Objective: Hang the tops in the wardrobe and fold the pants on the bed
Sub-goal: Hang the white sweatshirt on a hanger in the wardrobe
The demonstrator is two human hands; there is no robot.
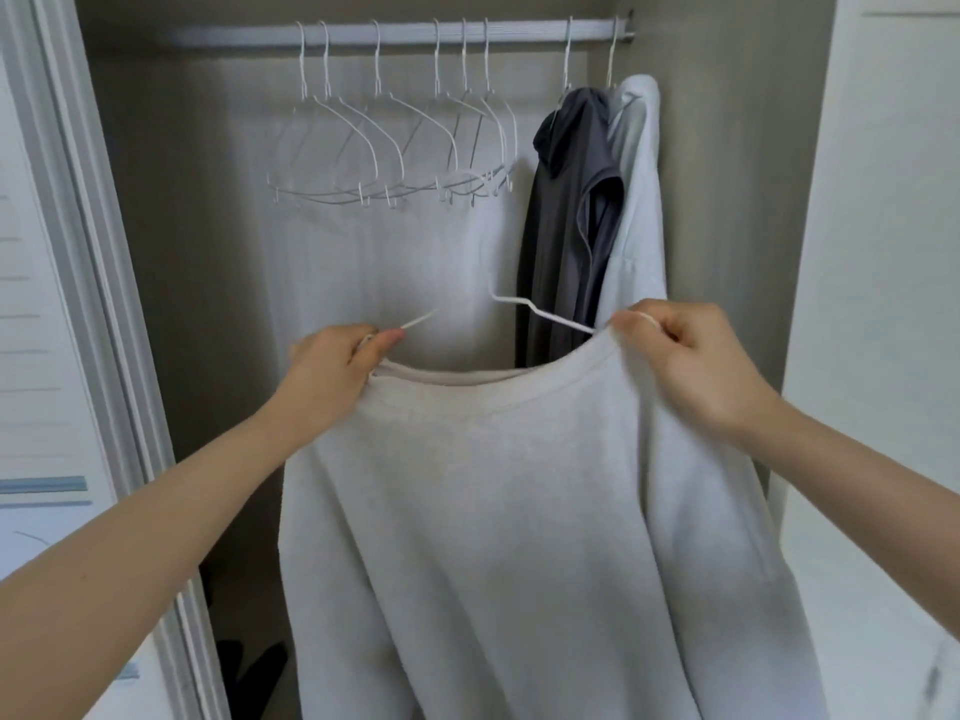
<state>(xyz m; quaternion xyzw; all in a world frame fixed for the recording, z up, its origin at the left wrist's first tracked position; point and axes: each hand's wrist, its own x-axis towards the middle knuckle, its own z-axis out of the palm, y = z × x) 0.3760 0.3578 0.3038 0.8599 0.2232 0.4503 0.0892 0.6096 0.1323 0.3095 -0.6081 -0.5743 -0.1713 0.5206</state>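
Taupe closet interior (727,174), white sliding door frame (88,252).

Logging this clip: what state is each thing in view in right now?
Pale sweatshirt: off the rail, held up by both hands.
White hanger: partly inside its neckline, hook free.
Left hand: pinching collar.
Right hand: pinching collar.
Grey top: hung.
Light top: hung.
Empty hangers: on rail.

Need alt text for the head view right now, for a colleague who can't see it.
Both hands hold a light grey long-sleeved top up by its neckline in front of an open wardrobe, left hand and right hand each also gripping a thin white wire hanger going into the collar. Behind, a white rail carries empty white hangers, a dark grey hooded top and a pale top.
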